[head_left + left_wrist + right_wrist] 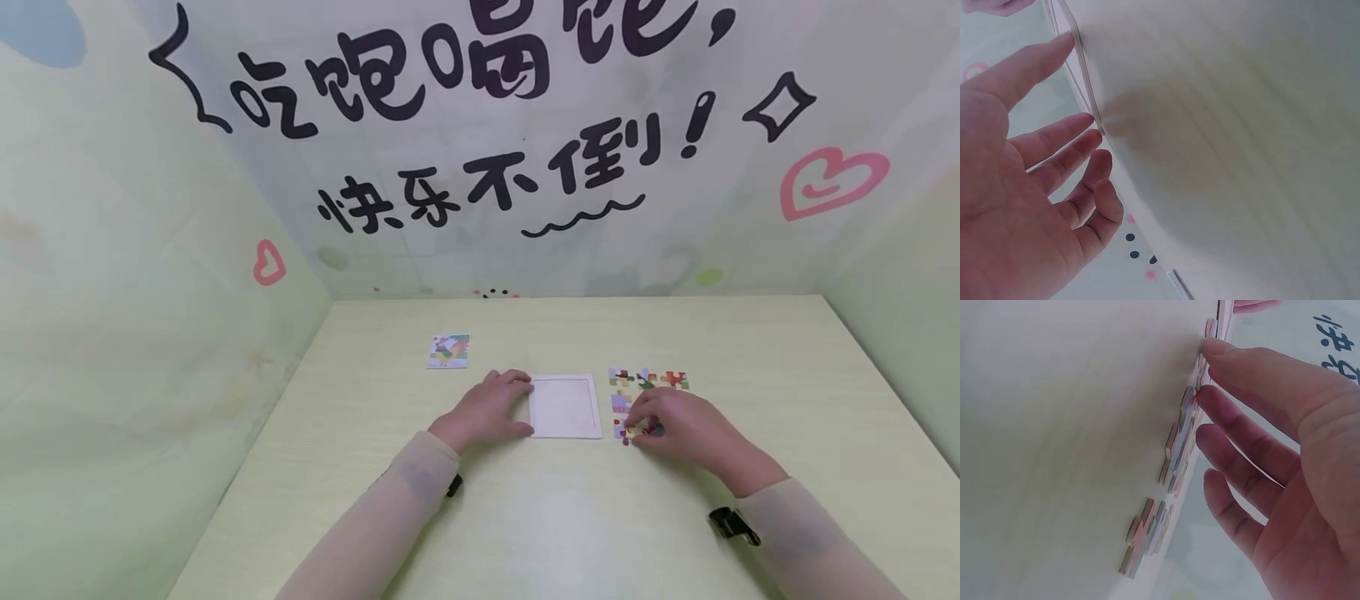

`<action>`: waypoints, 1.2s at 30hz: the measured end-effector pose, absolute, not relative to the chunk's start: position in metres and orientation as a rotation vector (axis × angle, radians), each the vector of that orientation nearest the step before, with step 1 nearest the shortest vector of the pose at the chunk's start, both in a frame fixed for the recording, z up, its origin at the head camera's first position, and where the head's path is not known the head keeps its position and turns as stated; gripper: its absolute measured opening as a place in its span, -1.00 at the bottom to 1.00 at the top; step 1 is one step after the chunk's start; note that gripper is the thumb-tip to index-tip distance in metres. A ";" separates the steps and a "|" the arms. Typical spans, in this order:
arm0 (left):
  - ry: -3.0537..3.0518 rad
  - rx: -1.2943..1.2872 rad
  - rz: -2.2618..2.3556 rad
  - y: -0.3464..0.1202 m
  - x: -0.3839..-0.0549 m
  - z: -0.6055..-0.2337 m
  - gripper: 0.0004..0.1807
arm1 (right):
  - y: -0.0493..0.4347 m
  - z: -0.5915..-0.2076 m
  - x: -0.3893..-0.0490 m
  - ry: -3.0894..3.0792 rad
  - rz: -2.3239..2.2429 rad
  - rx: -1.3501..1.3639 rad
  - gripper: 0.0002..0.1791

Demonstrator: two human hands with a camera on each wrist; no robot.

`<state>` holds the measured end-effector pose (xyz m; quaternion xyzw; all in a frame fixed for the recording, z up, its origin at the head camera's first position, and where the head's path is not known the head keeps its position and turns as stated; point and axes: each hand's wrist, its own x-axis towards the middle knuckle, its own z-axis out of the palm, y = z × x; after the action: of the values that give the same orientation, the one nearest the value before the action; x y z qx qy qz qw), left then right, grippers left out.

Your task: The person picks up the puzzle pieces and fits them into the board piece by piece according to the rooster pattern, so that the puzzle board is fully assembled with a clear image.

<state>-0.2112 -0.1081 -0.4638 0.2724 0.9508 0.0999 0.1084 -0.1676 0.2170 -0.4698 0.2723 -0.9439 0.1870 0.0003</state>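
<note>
A square white puzzle tray (599, 408) lies flat on the table between the hands. My left hand (489, 408) rests at its left side, thumb at the near corner and fingertips toward the far one. In the left wrist view, the thumb and two fingertips meet the edge of the tray (1085, 69). To the right of the tray lie several colourful jigsaw pieces (621, 378). Over them is my right hand (678, 425), its thumb and index tips at a near piece (622, 431). From the right wrist, pieces (1179, 440) appear edge-on beside the loosely bent fingers.
A small picture card (448, 351) lies at the far left of the pale wooden table (570, 517). Behind it rises a wall (585, 258) with black lettering. More fabric-like walls stand on the left (150, 275) and right (900, 308).
</note>
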 end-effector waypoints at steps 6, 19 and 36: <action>2.807 0.824 0.226 -0.107 -0.212 -0.462 -0.23 | 0.217 -0.473 -0.169 -2.935 0.587 0.877 -0.83; 2.798 0.772 0.258 -0.106 -0.210 -0.461 -0.19 | 0.217 -0.474 -0.169 -2.898 0.553 0.918 -0.79; 2.817 0.712 0.174 -0.101 -0.206 -0.458 -0.17 | 0.207 -0.463 -0.176 -2.814 0.514 0.930 -0.80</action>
<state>-0.2061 -0.1006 -0.4581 0.2428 0.9614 0.0594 0.1151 -0.1755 0.2075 -0.4625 0.3086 -0.9334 0.1706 0.0665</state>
